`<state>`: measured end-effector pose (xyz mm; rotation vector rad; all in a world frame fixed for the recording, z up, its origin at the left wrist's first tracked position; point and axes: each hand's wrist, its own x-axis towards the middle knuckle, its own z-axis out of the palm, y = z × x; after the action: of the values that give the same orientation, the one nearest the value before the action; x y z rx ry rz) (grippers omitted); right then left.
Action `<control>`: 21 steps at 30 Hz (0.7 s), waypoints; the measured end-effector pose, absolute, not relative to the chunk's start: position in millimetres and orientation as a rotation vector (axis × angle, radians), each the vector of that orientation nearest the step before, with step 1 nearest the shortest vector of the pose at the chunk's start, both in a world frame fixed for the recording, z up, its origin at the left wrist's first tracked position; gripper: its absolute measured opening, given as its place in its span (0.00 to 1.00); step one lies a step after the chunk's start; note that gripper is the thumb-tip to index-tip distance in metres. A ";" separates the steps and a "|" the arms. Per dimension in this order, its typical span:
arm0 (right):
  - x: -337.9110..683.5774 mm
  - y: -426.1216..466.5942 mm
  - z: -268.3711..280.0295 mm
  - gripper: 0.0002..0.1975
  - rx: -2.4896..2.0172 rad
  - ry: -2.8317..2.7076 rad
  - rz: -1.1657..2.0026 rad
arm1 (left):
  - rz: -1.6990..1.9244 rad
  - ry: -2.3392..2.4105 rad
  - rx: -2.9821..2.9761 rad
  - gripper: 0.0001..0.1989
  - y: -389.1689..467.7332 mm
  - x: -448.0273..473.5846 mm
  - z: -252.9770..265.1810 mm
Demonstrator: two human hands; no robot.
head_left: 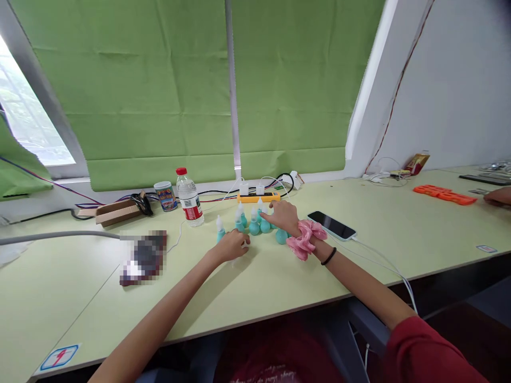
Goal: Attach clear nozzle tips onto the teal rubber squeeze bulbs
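Fingers (266, 215) of right hand (284, 215) touch teal bottles (254, 227); arm outstretched.

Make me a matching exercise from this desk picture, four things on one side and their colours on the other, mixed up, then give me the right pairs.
Things:
1. water bottle cap
2. scrunchie on the right wrist
3. power strip by the window
4. small dropper bottles between the left hand and the right hand

Colours:
A. teal
B. pink
C. red
D. yellow

Pairs: 1-C, 2-B, 3-D, 4-A
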<state>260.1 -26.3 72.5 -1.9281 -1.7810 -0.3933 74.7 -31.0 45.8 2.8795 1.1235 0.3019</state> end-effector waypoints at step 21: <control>259.0 -36.7 84.2 0.09 -1.355 -1.610 -0.432 | 0.532 0.990 3.124 0.10 -39.0 40.4 25.6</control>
<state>259.0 -36.7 84.2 -1.3549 -1.6102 -0.4321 40.4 -39.0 25.6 3.1237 0.9903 0.5325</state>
